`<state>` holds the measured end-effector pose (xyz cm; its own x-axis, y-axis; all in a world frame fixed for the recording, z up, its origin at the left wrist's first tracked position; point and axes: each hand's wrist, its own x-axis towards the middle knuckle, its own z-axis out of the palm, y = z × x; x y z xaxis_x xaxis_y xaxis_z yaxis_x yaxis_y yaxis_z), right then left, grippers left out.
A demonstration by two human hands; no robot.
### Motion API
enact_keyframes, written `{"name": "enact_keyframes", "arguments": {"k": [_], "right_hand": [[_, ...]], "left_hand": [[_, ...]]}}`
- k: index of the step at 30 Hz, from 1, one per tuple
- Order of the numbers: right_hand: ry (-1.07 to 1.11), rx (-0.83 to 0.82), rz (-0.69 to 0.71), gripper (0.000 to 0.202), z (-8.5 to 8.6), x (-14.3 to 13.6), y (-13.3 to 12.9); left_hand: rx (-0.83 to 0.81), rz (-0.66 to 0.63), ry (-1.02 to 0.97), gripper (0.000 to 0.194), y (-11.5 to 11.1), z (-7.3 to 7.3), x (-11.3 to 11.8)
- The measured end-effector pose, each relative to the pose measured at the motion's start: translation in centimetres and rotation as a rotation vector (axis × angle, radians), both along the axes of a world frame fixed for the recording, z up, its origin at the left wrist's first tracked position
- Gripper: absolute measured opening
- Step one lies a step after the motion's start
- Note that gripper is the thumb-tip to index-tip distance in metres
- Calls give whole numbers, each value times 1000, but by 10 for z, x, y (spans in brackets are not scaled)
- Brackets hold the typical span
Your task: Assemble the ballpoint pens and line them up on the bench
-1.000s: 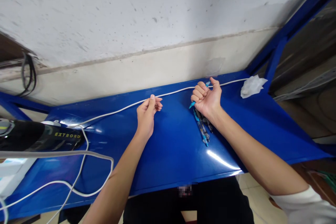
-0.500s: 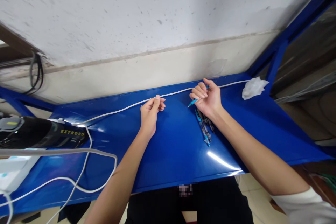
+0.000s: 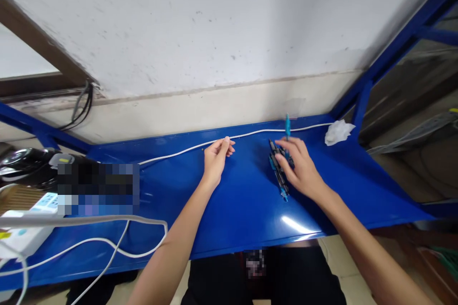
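My right hand (image 3: 300, 164) is over a small bunch of pens (image 3: 280, 178), dark and clear with teal parts, on the blue table. A teal pen (image 3: 287, 126) stands up from behind its curled fingers and appears held in them; its lower part is hidden. Thumb and forefinger reach toward the bunch, and whether they touch it I cannot tell. My left hand (image 3: 215, 159) is closed, thumb pressed on the forefinger, just in front of a white cable (image 3: 179, 152). Anything inside that pinch is too small or hidden to make out.
Crumpled white tissue (image 3: 339, 132) lies at the back right of the blue table (image 3: 236, 214). To the left are a black appliance (image 3: 32, 167), partly blurred out, a white power strip (image 3: 26, 233) and looping white cables (image 3: 103, 243). A wall (image 3: 214, 109) borders the back.
My right hand has turned palm-down and lowered over the pens; the teal pen in it has gone from slanted to upright. My left hand keeps its pinch. The view has shifted slightly.
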<state>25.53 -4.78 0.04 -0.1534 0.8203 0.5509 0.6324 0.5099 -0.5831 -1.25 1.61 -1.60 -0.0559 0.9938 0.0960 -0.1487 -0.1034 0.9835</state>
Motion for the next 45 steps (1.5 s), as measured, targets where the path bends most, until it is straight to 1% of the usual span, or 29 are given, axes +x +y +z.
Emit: {"name": "enact_keyframes", "arguments": {"k": [2, 4, 6, 9, 11, 17, 21, 23, 25, 27, 30, 33, 36, 39, 41, 42, 43, 44, 45], "right_hand": [[-227, 70, -52, 52, -18, 13, -37], [-343, 89, -104, 64, -35, 22, -71], [-375, 64, -101, 70, -45, 28, -97], [-335, 7, -104, 67, -49, 34, -119], [-302, -10, -115, 63, -50, 37, -123], [-253, -58, -97, 53, -55, 39, -125], [-165, -116, -140, 47, -45, 47, -124], [-141, -100, -172, 45, -38, 58, -117], [-169, -74, -211, 47, -35, 73, -105], [-253, -74, -255, 48, -35, 88, -89], [-365, -85, -292, 43, -41, 103, -68], [-400, -74, -278, 41, -47, 107, -55], [-412, -68, -235, 44, -48, 102, -52], [-396, -41, -256, 47, -41, 92, -62], [-338, 13, -288, 50, -38, 81, -83], [-286, 58, -307, 51, -39, 73, -98], [-218, 90, -292, 52, -42, 63, -117], [-139, 109, -269, 55, -48, 53, -139], [-82, 116, -217, 59, -56, 41, -162]], "left_hand": [[15, -19, 22, 41, -2, 0, 3], [26, -37, 48, 42, -3, 0, 5], [37, -46, 73, 43, -4, 0, 6], [56, -43, 94, 44, -5, 0, 7], [63, -37, 99, 45, -5, 0, 6], [69, -29, 110, 44, -3, -4, 4], [71, -30, 114, 46, -2, -6, 3], [74, -36, 111, 46, -2, -6, 4], [82, -40, 112, 46, -2, -6, 4], [90, -43, 119, 46, -2, -7, 4], [91, -50, 136, 46, -2, -7, 4], [92, -56, 152, 46, -2, -8, 3], [98, -63, 170, 46, -2, -9, 3], [118, -77, 215, 45, -3, -9, 4], [150, -94, 281, 42, -5, -8, 5], [177, -103, 329, 40, -7, -8, 6], [213, -113, 385, 37, -10, -7, 8], [259, -127, 444, 34, -13, -6, 9], [312, -148, 501, 31, -16, -5, 11]]}}
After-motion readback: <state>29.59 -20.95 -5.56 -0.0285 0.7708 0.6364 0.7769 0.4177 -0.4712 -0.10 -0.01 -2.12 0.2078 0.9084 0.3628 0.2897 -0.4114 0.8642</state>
